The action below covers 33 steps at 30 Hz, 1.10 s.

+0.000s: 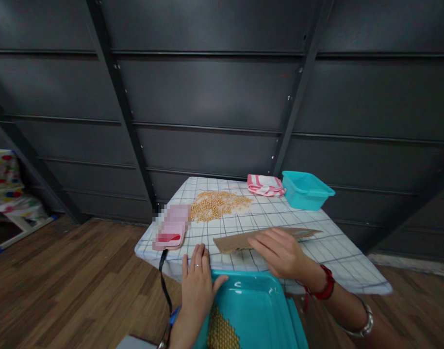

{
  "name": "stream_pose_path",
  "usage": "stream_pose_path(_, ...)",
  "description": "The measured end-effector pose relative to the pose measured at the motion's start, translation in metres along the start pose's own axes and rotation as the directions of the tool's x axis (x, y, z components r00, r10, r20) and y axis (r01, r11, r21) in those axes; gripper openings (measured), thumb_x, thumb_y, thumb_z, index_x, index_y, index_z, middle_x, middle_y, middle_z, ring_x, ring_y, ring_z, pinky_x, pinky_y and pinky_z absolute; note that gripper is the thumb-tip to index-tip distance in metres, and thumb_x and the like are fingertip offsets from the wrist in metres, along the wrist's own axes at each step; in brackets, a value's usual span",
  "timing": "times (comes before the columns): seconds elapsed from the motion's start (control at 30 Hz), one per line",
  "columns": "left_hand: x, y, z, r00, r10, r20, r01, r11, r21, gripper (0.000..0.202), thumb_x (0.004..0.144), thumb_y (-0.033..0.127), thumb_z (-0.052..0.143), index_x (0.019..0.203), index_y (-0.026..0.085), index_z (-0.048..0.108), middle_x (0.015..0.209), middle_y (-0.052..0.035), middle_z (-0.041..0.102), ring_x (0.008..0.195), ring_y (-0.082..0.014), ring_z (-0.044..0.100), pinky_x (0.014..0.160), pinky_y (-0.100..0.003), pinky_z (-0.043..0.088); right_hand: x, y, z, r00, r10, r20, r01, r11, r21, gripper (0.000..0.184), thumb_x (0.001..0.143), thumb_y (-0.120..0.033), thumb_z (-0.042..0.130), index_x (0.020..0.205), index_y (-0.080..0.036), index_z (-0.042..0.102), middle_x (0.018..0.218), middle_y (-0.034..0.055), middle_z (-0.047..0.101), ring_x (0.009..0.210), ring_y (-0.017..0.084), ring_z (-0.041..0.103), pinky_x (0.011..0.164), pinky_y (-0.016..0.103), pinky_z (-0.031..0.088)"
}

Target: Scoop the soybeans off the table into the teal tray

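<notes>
Room: wall of dark grey metal panels (207, 92) with slanting ribs and studs; floor of brown wood-grain boards (108, 271). At far left, a white cloth with coloured dots (5, 179) above a pale frame with a blue foot (21, 232).

Surface: one table under a white cloth with thin dark checks (345, 261), set near the wall, the cloth creased and overhanging the front edge.

On the cloth: a loose spread of small yellow grains (214, 203), left of centre toward the back; a folded pink-and-white striped towel (265, 185), back right; beside it, a turquoise plastic basket (309, 194), rectangular and upright.

Front: a turquoise plastic tray (256, 300) at the table's near edge, with more yellow grains (222, 332) gathered at its lower left.

Hands: the left hand (198, 286), wearing a ring, lies flat across the tray's left rim, fingers straight, thumb spread inward, palm hidden. The right hand (280, 249), with a red band (327, 282) and a silver bangle (367, 317) on its arm, pinches a flat brown cardboard strip (236, 241) between tray and basket.

Markings: a flat pink oblong case (173, 223), front left, bears a red patch, pixelated beyond reading; a pale greenish mark on the cardboard is too small to read.
</notes>
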State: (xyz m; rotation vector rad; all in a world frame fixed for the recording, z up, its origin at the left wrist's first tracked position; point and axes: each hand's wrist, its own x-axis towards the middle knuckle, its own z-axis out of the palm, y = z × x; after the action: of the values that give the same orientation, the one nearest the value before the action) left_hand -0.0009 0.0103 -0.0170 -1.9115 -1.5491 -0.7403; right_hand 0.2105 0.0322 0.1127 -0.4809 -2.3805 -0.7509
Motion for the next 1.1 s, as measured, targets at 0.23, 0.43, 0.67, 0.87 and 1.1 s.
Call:
stream_pose_path(0.23, -0.001, 0.001, -0.001, 0.998, -0.038, 0.054, 0.039, 0.999, -0.016, 0.077, 0.072, 0.068, 0.027, 0.110, 0.006, 0.052, 0.114, -0.0193, 0.055, 0.110, -0.0282, 0.046, 0.096, -0.047, 0.025, 0.000, 0.006, -0.008, 0.999, -0.020, -0.035, 0.019, 1.000, -0.024, 0.028, 0.076, -0.004, 0.033, 0.096, -0.008, 0.053, 0.075, 0.0080, 0.058, 0.068, 0.015, 0.049, 0.060, 0.029, 0.039)
stream_pose_path(0.43, -0.001, 0.001, 0.000, 0.998, -0.027, 0.055, 0.026, 1.000, 0.016, 0.078, 0.073, 0.068, 0.025, 0.113, 0.006, 0.050, 0.115, -0.0190, 0.055, 0.110, -0.0279, 0.046, 0.097, -0.046, 0.024, -0.004, 0.028, -0.009, 0.997, 0.044, -0.068, -0.051, 0.993, -0.110, 0.034, 0.073, -0.001, 0.032, 0.098, -0.011, 0.053, 0.074, 0.0070, 0.058, 0.068, 0.016, 0.049, 0.058, 0.029, 0.039)
stream_pose_path(0.67, -0.002, 0.002, 0.001, 0.998, -0.036, 0.058, 0.037, 0.999, -0.006, 0.079, 0.072, 0.067, 0.026, 0.122, 0.007, 0.042, 0.119, -0.0179, 0.052, 0.112, -0.0279, 0.044, 0.098, -0.046, 0.024, -0.013, 0.026, 0.000, 0.998, 0.060, -0.003, -0.060, 0.992, -0.109, 0.031, 0.073, -0.001, 0.033, 0.093, -0.009, 0.055, 0.071, 0.0075, 0.057, 0.066, 0.016, 0.047, 0.057, 0.029, 0.038)
stream_pose_path(0.87, -0.001, 0.003, 0.002, 1.000, -0.023, 0.021, 0.022, 1.000, 0.013, 0.077, 0.074, 0.066, 0.025, 0.124, 0.009, 0.038, 0.126, -0.0162, 0.047, 0.116, -0.0294, 0.039, 0.096, -0.047, 0.026, -0.012, 0.026, 0.002, 0.998, 0.058, 0.007, -0.057, 0.991, -0.123, 0.031, 0.073, -0.002, 0.033, 0.093, -0.009, 0.055, 0.072, 0.0075, 0.057, 0.067, 0.016, 0.047, 0.056, 0.029, 0.037)
stream_pose_path(1.1, -0.003, 0.003, 0.005, 0.999, -0.029, 0.032, 0.028, 0.999, 0.016, 0.078, 0.074, 0.066, 0.024, 0.125, 0.009, 0.038, 0.125, -0.0156, 0.049, 0.115, -0.0305, 0.040, 0.095, -0.049, 0.027, -0.009, 0.025, -0.003, 0.999, 0.050, -0.015, -0.051, 0.994, -0.100, 0.031, 0.073, -0.002, 0.033, 0.093, -0.010, 0.055, 0.071, 0.0067, 0.058, 0.065, 0.015, 0.047, 0.055, 0.028, 0.038)
